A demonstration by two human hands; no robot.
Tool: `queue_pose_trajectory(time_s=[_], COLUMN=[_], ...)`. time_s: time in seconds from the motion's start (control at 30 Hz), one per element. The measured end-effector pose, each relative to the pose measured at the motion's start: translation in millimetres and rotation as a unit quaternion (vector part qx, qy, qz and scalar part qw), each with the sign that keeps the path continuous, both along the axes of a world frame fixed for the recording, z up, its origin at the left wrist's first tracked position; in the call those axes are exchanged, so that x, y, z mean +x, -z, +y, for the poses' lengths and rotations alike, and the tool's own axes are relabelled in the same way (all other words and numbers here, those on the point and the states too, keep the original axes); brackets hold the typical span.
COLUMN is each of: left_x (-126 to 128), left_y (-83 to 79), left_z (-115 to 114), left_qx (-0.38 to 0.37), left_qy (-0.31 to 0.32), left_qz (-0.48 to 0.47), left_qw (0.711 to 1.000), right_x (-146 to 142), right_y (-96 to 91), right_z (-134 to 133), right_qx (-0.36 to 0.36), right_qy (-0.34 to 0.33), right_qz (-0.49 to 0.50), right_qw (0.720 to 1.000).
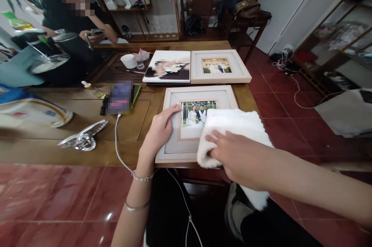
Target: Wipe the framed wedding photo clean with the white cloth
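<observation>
"Where are the hands?"

"The left hand (158, 129) sits on the left rim of a picture frame (186, 147). 1 finger stretches over the rim and the thumb is a bit apart from it. I can't tell if the hidden fingers grip underneath. The right hand (232, 150) is curled up, with its fingers closed on a fluffy cloth (235, 123)."

"How far along is the job?"

"Maybe in the middle. The frame lies flat between the left and right fingers. The cloth covers its near right corner, under the right fingers. The part next to the left fingers has no cloth on it. I can't tell which bits are done. Past the fingers lie 2 more: a flat picture (177, 72) and another frame (196, 65). I can't tell if those are done."

"What is it all made of?"

"The frame by the fingers is nearly square. Its rim looks like pale wood, with a grey border inside, then a small photo (188, 121). The cloth is white, soft and furry, with a fat fold by the right fingertips. The table (128, 131) under it looks like smooth brown wood. Left of the left fingers is a shiny, curvy hair clip (84, 136)."
</observation>
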State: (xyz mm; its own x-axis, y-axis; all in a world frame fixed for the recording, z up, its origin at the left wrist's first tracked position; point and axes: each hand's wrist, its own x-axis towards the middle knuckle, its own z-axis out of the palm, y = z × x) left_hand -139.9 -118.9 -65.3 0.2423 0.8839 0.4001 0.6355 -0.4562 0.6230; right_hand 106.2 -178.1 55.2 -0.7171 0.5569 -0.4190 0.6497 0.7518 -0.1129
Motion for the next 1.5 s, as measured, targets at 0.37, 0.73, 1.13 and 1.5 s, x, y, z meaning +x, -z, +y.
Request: queue_pose_trajectory(time_s=[0.37,0.73,1.13,1.5], left_x=[-1.3,-0.6,-1.7,1.1], left_y=[0.0,2.8,5.3,4.5], left_z=[1.2,1.8,2.9,3.9], left_qx=[-0.016,0.002,-0.002,0.002], left_qy=[0.007,0.003,0.012,-0.011], left_qz=[-0.005,-0.009,-0.007,-0.012], left_qw=[1.0,1.0,1.0,1.0], right_x=[3.5,-12.7,-1.4,-22.5], right_y=[47.9,-1.2,52.0,35.1], right_z=[116.2,10.9,71.3,76.9], right_qx=[0.206,-0.074,0.1,0.065], right_qy=[0.06,0.008,0.045,0.051], right_qz=[0.053,-0.033,0.064,-0.004], right_qw=[0.975,0.997,0.992,0.997])
